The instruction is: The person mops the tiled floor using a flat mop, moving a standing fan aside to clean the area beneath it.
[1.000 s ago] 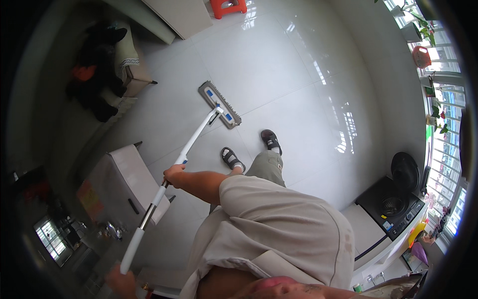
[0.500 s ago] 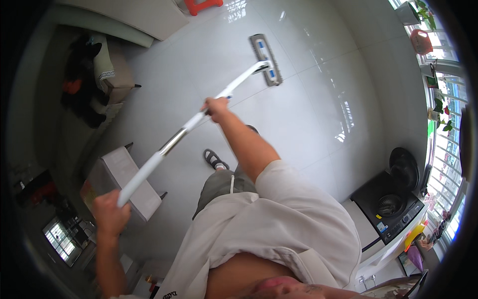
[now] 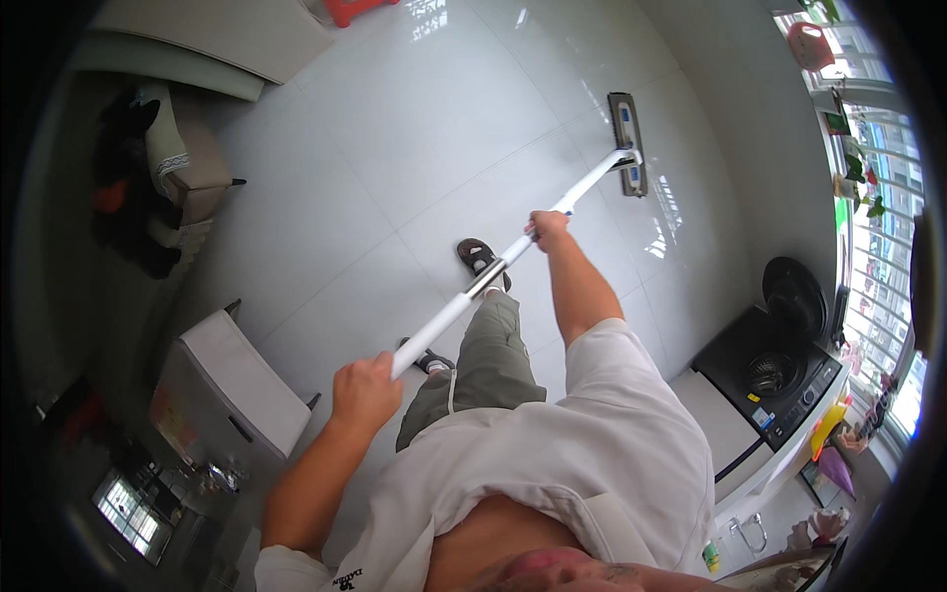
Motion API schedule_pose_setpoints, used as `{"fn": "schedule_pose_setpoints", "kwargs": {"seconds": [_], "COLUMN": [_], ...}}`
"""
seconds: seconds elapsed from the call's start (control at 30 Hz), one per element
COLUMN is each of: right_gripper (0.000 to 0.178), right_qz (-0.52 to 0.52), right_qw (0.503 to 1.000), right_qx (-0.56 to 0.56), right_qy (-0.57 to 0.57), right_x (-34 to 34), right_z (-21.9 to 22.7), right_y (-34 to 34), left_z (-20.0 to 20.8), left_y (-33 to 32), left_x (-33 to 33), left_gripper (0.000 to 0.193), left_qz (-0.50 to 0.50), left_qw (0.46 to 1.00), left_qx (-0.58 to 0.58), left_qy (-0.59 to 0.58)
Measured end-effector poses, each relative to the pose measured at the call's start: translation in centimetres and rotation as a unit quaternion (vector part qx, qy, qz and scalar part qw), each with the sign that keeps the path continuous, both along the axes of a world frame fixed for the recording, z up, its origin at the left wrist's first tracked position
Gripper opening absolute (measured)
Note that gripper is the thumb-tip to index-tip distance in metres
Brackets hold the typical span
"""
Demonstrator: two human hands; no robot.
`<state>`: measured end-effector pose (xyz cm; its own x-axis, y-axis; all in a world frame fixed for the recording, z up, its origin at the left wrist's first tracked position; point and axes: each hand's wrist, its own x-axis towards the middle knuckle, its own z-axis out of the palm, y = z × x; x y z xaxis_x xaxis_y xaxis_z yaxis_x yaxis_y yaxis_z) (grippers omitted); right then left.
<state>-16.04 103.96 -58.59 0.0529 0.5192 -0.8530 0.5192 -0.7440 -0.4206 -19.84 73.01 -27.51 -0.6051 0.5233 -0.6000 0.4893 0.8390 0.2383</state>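
Note:
A flat mop with a white pole slants from near my body up to the right. Its grey rectangular mop head lies on the pale tiled floor. My left hand is wrapped round the top end of the pole. Farther down the shaft, between a bare metal section and the mop head, my right hand grips it with closed fingers. One sandalled foot shows beyond the pole, the other close to my left hand.
On the left stand a light cabinet and a cloth-covered seat, with a dark furry shape beside it. A red stool is at the far edge. To the right are a black top-loading washing machine with its lid up and a barred window with plants.
The mop head has slid right across the floor. Both hands have moved right with the pole, and one foot has stepped forward.

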Motion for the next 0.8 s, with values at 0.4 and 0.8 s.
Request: {"fn": "schedule_pose_setpoints", "kwargs": {"seconds": [0.4, 0.8], "right_gripper": [0.046, 0.049], "right_qz": [0.079, 0.236], "right_qw": [0.938, 0.885], "right_qx": [-0.336, -0.385], "right_qy": [0.008, 0.115], "right_x": [1.4, -0.1], "right_z": [-0.7, 18.6], "right_y": [-45.7, -55.8], "left_z": [12.7, 26.1], "left_y": [-32.8, -39.5], "left_x": [14.7, 15.0], "left_gripper": [0.012, 0.022], "left_qz": [0.349, 0.232], "left_qw": [0.921, 0.879], "left_qx": [-0.16, -0.333], "left_qy": [0.061, 0.251]}}
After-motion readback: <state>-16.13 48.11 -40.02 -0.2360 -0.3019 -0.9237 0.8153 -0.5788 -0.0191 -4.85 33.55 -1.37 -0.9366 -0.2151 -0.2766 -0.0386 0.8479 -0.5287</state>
